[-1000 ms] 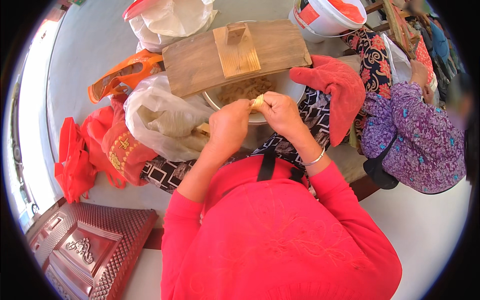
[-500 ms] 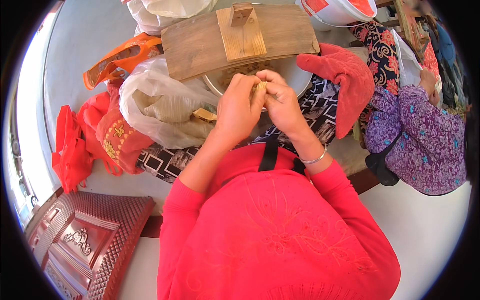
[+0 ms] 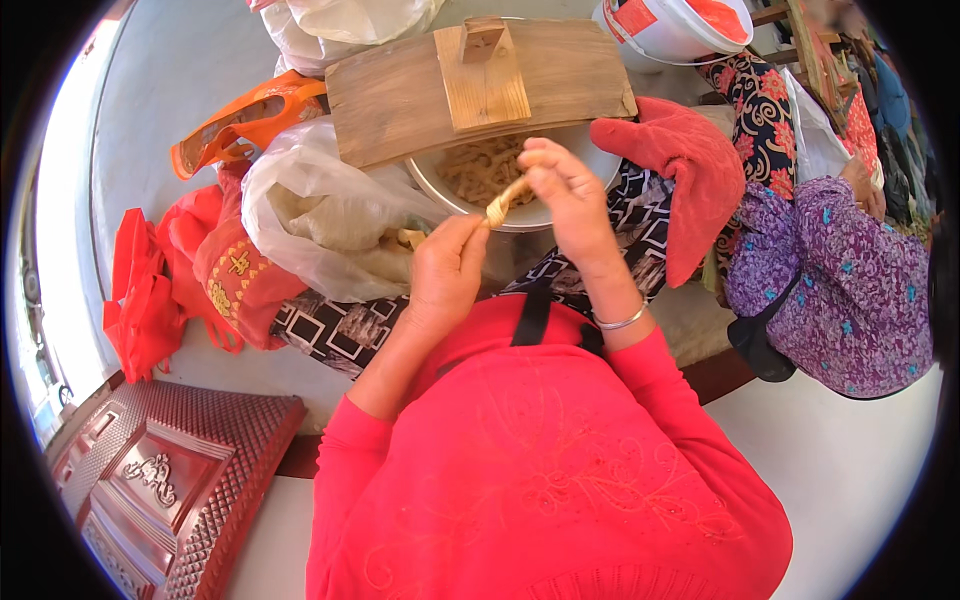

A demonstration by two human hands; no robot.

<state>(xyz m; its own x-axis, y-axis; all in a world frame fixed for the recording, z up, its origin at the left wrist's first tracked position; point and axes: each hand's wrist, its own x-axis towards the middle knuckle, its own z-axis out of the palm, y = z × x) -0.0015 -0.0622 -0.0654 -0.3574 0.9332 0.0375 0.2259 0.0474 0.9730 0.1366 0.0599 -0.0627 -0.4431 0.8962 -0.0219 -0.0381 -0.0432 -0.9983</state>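
Between my two hands a pale yellow, twisted strip [image 3: 497, 210] with a knot in it is drawn out at a slant. My left hand [image 3: 447, 268] pinches its lower end between thumb and fingers. The upper end is gripped by my right hand [image 3: 572, 200], which wears a bangle at the wrist. Beneath them stands a white tub [image 3: 426, 180] with many similar yellowish pieces [image 3: 483, 170] inside. Left of the tub, a translucent plastic bag [image 3: 275, 200] lies open around pale, soft-looking contents, with a small yellow piece [image 3: 410, 238] near its right side.
A wooden board [image 3: 385, 100] with a block on it spans the tub's far side. Red cloths [image 3: 700, 165] lie at the right, an orange bag [image 3: 235, 130] and red bags [image 3: 140, 290] at the left. A white bucket [image 3: 665, 30] stands behind; a person in purple sleeves [image 3: 840, 290] sits right.
My hands have drawn apart, the left coming down and nearer me. The strip, mostly hidden before, now shows as a knotted length between them, and more of the tub's contents shows.
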